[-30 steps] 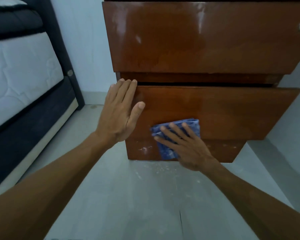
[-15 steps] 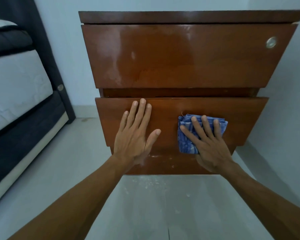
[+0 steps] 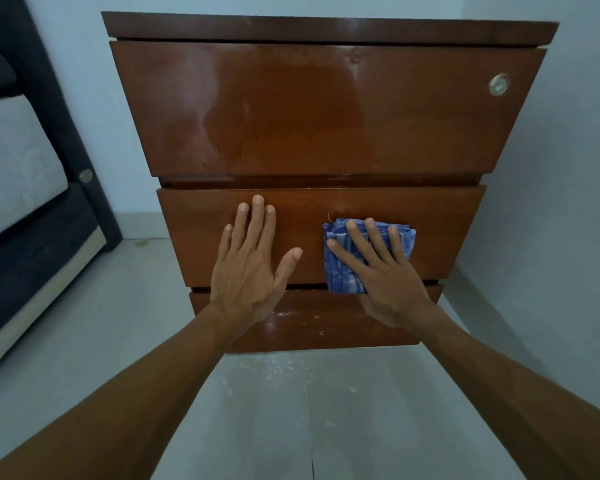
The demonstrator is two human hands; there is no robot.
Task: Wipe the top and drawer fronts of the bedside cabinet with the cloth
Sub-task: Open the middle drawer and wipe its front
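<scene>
Pressing folded blue cloth [image 3: 368, 258] flat – right hand [image 3: 385, 282] on middle drawer front [image 3: 440, 230], left hand [image 3: 250, 268] splayed, empty

bed [image 3: 25, 188] left — wall [image 3: 551, 202] right, floor [image 3: 291, 410] open

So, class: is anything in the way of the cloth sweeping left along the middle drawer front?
Yes. The left hand lies flat on the middle drawer front, directly left of the blue cloth under the right hand. Rightward, the wood shows nothing in the way.
</scene>
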